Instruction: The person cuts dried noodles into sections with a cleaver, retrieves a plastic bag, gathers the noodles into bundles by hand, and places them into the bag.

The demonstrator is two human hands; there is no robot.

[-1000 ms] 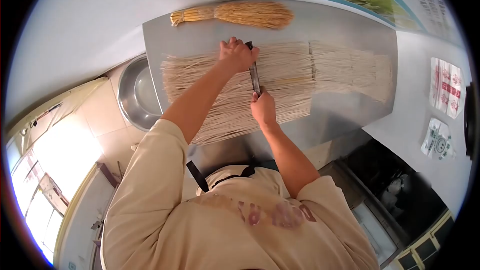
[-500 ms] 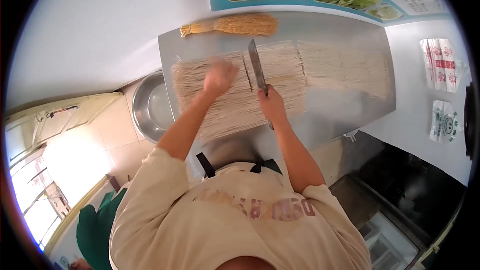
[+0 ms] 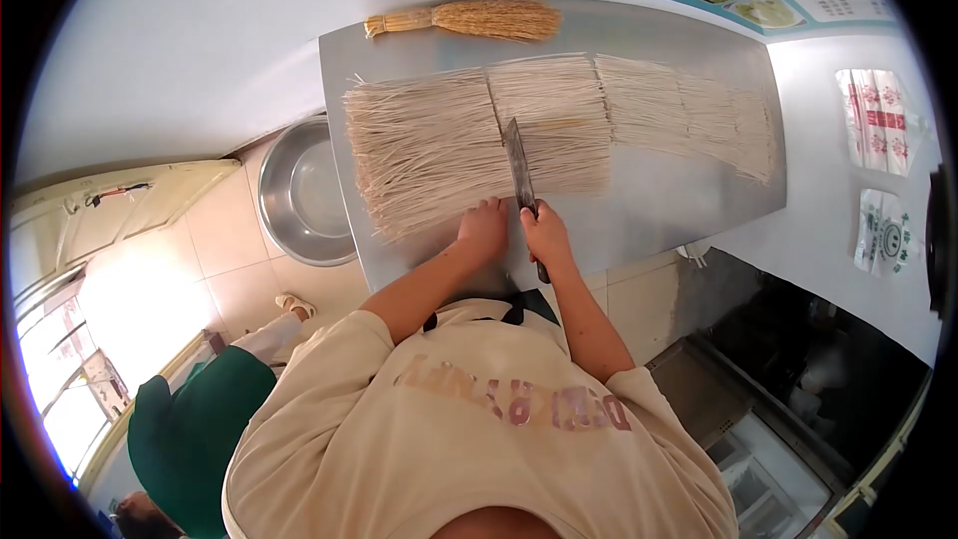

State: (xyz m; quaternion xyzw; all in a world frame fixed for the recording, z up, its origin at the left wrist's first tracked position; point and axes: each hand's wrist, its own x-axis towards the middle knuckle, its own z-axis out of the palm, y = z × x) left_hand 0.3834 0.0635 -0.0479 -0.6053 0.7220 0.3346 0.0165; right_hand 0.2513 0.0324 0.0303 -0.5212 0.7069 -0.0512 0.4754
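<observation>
Long pale dried noodles (image 3: 429, 150) lie in a wide layer on the metal table, with a cut line running across them. My right hand (image 3: 546, 237) grips the dark handle of a knife (image 3: 520, 165); its long blade rests over the noodles beside the cut line, tip pointing away from me. Just left of the handle, my left hand (image 3: 485, 228) is laid at the near edge of the noodles, fingers forward and holding nothing. Shorter noodle sections (image 3: 689, 115) spread thinly to the right.
A straw hand broom (image 3: 494, 20) lies along the back of the metal table (image 3: 689, 205). On the floor to the left stands a steel basin (image 3: 307, 200). A person in green (image 3: 195, 429) is at lower left. Plastic bags (image 3: 880, 125) hang on the right wall.
My left hand has come down from above the left noodles to their near edge. The knife has moved toward me, its blade now farther down the layer. The person in green shows more.
</observation>
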